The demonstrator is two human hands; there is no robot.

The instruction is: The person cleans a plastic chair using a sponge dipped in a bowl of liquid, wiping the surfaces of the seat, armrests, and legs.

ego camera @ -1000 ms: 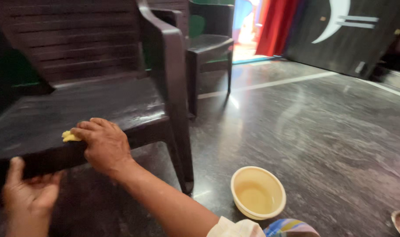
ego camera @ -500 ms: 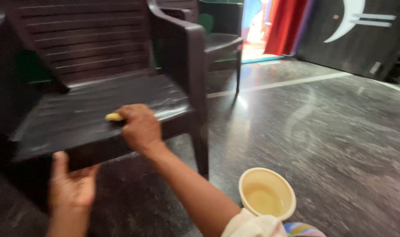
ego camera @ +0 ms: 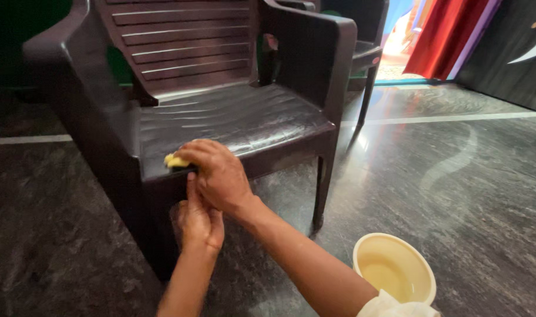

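Observation:
A dark brown plastic armchair (ego camera: pixel 232 111) stands in front of me on a dark stone floor. My right hand (ego camera: pixel 216 174) presses a small yellow sponge (ego camera: pixel 175 161) onto the front edge of the seat, fingers curled over it. My left hand (ego camera: pixel 198 218) is raised just below, its fingers flat against the chair's front rail and touching the underside of my right hand. Most of the sponge is hidden under my fingers.
A pale yellow bowl (ego camera: pixel 420 276) holding liquid sits on the floor at lower right, beside my right arm. A second dark chair (ego camera: pixel 366 50) stands behind. A red curtain (ego camera: pixel 451 35) hangs at the back right by a lit doorway.
My right hand with the sponge has slid along the seat's front edge. My left hand has risen from below the seat to the front rail, under the right hand. The view has shifted.

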